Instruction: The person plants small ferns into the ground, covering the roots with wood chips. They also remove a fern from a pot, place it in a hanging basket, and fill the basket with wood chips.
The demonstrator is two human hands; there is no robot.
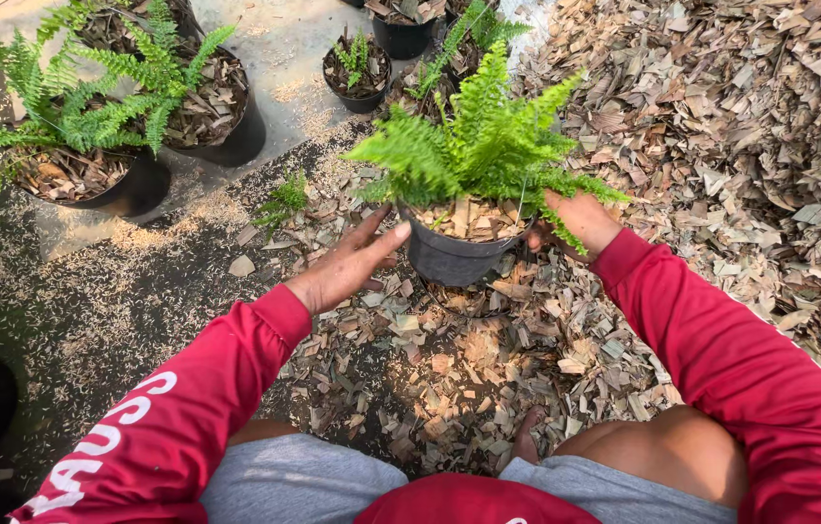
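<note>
- The person held a black plastic pot (451, 254) with a young green fern (483, 146) between both hands, just above the ground and in front of the knees.
- The left hand (350, 262) lay against the pot's left wall with fingers spread and flat, pressing more than gripping; the right hand (580, 221) cupped the far right side, partly hidden under fronds, so its fingers could not be fully made out.
- The pot was filled to the rim with dry wood chips (473, 218), the same stuff as the heap of chips (721, 146) covering the ground on the right.
- Judging by this, the step in hand was lifting or setting the freshly filled pot.
- Other potted ferns (90, 126) stood in a group on the left; any move toward them would call for a level carry so the loose chips stayed in.
</note>
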